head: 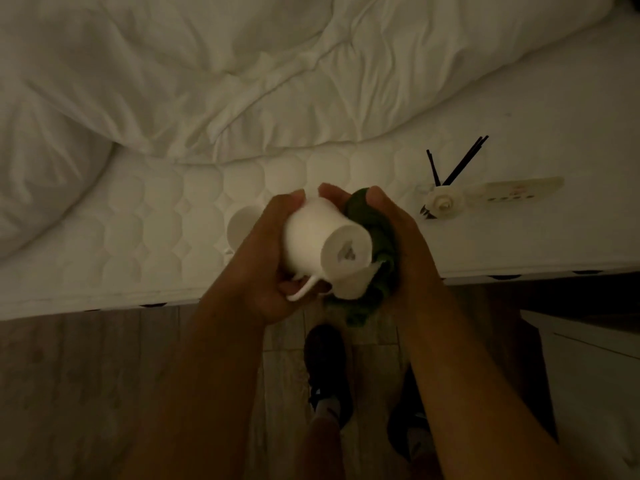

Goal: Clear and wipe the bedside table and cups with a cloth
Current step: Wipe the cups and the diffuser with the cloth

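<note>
Holding white cup (322, 237) | left hand (266, 258) | right hand (401, 244) presses green cloth (377, 244)

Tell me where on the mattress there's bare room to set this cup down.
The quilted mattress is bare to the left of the second cup, between the duvet and the mattress edge. A smaller bare strip lies below the reed diffuser and remote. It is crowded around those two, and under both hands' grip on the white cup and green cloth.

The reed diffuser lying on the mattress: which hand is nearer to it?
The right hand. It holds the green cloth just left of the reed diffuser, apart from it. The left hand grips the white cup, farther left.
</note>
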`<move>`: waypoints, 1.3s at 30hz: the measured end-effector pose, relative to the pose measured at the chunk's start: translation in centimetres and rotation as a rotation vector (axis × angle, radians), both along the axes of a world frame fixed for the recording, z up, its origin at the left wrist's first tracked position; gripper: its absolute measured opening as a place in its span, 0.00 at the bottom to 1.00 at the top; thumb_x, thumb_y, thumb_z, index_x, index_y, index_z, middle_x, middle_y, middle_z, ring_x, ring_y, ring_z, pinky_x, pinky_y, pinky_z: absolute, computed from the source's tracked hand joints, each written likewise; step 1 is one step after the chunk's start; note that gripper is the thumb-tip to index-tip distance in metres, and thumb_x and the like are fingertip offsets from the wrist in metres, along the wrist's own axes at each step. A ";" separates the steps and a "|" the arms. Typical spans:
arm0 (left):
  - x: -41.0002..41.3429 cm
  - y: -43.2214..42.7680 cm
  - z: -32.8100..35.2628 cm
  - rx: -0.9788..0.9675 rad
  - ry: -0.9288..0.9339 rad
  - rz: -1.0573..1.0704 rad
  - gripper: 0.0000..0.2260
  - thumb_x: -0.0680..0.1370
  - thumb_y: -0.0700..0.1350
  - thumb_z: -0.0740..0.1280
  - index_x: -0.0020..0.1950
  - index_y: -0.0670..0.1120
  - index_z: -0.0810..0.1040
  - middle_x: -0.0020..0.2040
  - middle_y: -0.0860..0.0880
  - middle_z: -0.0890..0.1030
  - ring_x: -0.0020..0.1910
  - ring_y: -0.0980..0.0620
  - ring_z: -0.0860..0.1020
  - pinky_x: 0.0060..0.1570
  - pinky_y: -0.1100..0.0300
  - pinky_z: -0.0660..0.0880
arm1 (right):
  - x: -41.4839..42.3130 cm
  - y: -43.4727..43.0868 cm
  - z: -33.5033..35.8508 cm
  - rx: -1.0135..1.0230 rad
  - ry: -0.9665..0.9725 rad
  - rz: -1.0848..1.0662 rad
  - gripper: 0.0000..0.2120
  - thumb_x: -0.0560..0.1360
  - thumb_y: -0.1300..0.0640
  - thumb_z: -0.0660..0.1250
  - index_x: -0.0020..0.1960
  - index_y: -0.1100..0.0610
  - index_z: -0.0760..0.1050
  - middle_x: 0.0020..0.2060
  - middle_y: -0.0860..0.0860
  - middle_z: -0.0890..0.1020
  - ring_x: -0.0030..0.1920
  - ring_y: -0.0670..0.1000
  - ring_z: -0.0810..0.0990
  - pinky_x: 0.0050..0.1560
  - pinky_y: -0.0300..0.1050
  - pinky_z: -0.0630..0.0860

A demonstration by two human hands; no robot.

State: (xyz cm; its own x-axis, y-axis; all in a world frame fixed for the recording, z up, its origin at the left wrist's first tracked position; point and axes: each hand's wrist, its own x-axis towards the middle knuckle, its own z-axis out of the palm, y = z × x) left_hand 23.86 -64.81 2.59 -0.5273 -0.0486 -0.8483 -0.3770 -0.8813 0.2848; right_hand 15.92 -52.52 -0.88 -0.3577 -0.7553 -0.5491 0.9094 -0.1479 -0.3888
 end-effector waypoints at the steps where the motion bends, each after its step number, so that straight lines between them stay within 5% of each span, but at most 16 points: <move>1: -0.3 0.5 -0.2 0.094 -0.020 0.109 0.25 0.69 0.57 0.72 0.61 0.45 0.77 0.43 0.43 0.84 0.37 0.46 0.84 0.31 0.54 0.80 | 0.1 0.0 -0.4 0.035 -0.036 -0.081 0.28 0.72 0.43 0.61 0.66 0.58 0.75 0.65 0.62 0.76 0.59 0.63 0.77 0.62 0.63 0.75; 3: -1.1 2.0 -0.9 0.130 -0.058 0.280 0.26 0.68 0.58 0.73 0.62 0.45 0.77 0.47 0.42 0.85 0.41 0.43 0.85 0.35 0.51 0.81 | 0.4 0.1 -1.0 0.127 -0.039 -0.224 0.19 0.74 0.45 0.64 0.58 0.56 0.79 0.56 0.56 0.83 0.55 0.57 0.81 0.58 0.58 0.78; 5: -2.2 3.6 -1.5 0.041 -0.096 0.374 0.27 0.69 0.60 0.72 0.62 0.46 0.77 0.48 0.44 0.85 0.40 0.46 0.85 0.35 0.53 0.81 | 0.9 0.4 -1.4 0.205 -0.027 -0.280 0.12 0.77 0.47 0.65 0.54 0.53 0.80 0.44 0.51 0.85 0.44 0.50 0.85 0.44 0.48 0.82; 7: -3.1 4.5 -2.2 -0.093 -0.144 0.456 0.25 0.71 0.62 0.70 0.61 0.48 0.77 0.47 0.46 0.85 0.40 0.48 0.85 0.34 0.55 0.81 | 1.4 1.0 -1.7 0.249 -0.046 -0.295 0.17 0.78 0.47 0.65 0.61 0.57 0.77 0.42 0.50 0.84 0.39 0.48 0.85 0.37 0.45 0.82; 9: -3.9 5.0 -2.9 -0.294 -0.155 0.443 0.26 0.72 0.64 0.67 0.65 0.50 0.73 0.56 0.46 0.82 0.52 0.46 0.82 0.47 0.50 0.81 | 2.0 1.4 -1.9 0.309 -0.011 -0.273 0.21 0.78 0.45 0.66 0.63 0.58 0.76 0.45 0.52 0.85 0.43 0.50 0.85 0.41 0.47 0.83; 11: -4.5 5.2 -3.9 -0.692 -0.175 0.180 0.26 0.74 0.65 0.61 0.68 0.53 0.71 0.60 0.49 0.77 0.57 0.49 0.78 0.58 0.47 0.77 | 2.5 1.8 -2.0 0.372 0.067 -0.255 0.17 0.78 0.45 0.66 0.58 0.56 0.80 0.49 0.56 0.86 0.49 0.55 0.86 0.48 0.53 0.82; 15: -4.7 4.7 -5.7 -1.292 -0.124 -0.284 0.32 0.69 0.67 0.64 0.70 0.59 0.63 0.59 0.52 0.68 0.49 0.58 0.73 0.45 0.60 0.77 | 2.4 2.7 -2.5 0.615 0.256 -0.297 0.13 0.78 0.47 0.67 0.44 0.56 0.83 0.41 0.58 0.86 0.46 0.59 0.86 0.46 0.55 0.83; 19: -4.1 3.5 -8.6 -1.698 -0.160 -0.701 0.36 0.68 0.60 0.71 0.72 0.58 0.59 0.64 0.47 0.65 0.57 0.48 0.68 0.50 0.55 0.70 | 1.2 4.8 -3.2 0.778 0.447 -0.280 0.19 0.76 0.46 0.69 0.44 0.64 0.78 0.43 0.64 0.82 0.47 0.65 0.82 0.51 0.64 0.81; 23: -4.5 3.1 -10.0 -1.700 -0.244 -0.961 0.37 0.69 0.55 0.73 0.74 0.54 0.58 0.67 0.43 0.64 0.61 0.39 0.68 0.55 0.44 0.72 | -0.3 7.7 -3.9 0.897 0.620 -0.229 0.19 0.76 0.47 0.69 0.43 0.64 0.78 0.38 0.62 0.82 0.38 0.56 0.82 0.44 0.57 0.81; 27: -5.8 3.4 -9.6 -1.744 -0.364 -1.061 0.38 0.70 0.57 0.71 0.74 0.50 0.57 0.72 0.41 0.58 0.71 0.37 0.60 0.67 0.35 0.62 | -1.8 10.2 -4.4 0.913 0.621 -0.268 0.19 0.76 0.48 0.69 0.44 0.66 0.77 0.40 0.67 0.81 0.43 0.65 0.82 0.46 0.64 0.81; 31: -7.1 6.0 -8.5 -1.910 -0.191 -0.986 0.33 0.74 0.53 0.70 0.73 0.41 0.62 0.76 0.37 0.60 0.75 0.39 0.57 0.73 0.46 0.53 | -3.0 11.9 -4.4 0.950 0.625 -0.289 0.18 0.76 0.45 0.69 0.45 0.62 0.79 0.39 0.59 0.83 0.39 0.53 0.84 0.45 0.56 0.82; 34: -9.1 8.1 -8.5 -1.719 0.054 -0.819 0.27 0.74 0.46 0.72 0.71 0.42 0.68 0.70 0.43 0.70 0.68 0.47 0.70 0.64 0.61 0.62 | -3.5 13.0 -4.6 0.993 0.619 -0.271 0.19 0.76 0.43 0.68 0.44 0.60 0.79 0.38 0.57 0.83 0.40 0.56 0.83 0.45 0.55 0.82; 37: -10.9 9.5 -9.7 -1.474 0.075 -0.740 0.26 0.73 0.44 0.73 0.69 0.47 0.70 0.64 0.47 0.76 0.60 0.51 0.75 0.61 0.58 0.70 | -4.0 13.8 -4.9 1.013 0.643 -0.253 0.19 0.76 0.42 0.67 0.45 0.60 0.79 0.39 0.58 0.83 0.41 0.57 0.83 0.43 0.53 0.81; 39: -11.5 10.4 -10.6 -1.479 0.123 -0.673 0.18 0.71 0.43 0.75 0.58 0.52 0.74 0.56 0.50 0.78 0.52 0.54 0.76 0.57 0.54 0.76 | -4.3 14.4 -5.4 1.021 0.665 -0.253 0.19 0.76 0.43 0.67 0.44 0.60 0.79 0.38 0.57 0.83 0.39 0.55 0.82 0.42 0.51 0.81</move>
State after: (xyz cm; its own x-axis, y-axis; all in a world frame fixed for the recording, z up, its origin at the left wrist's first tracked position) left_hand 12.40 -54.40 -8.02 -0.8460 -0.4821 -0.2278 -0.4718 0.4778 0.7410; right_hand 11.57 -38.13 -6.33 -0.8642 0.0404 -0.5015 0.4823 0.3505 -0.8028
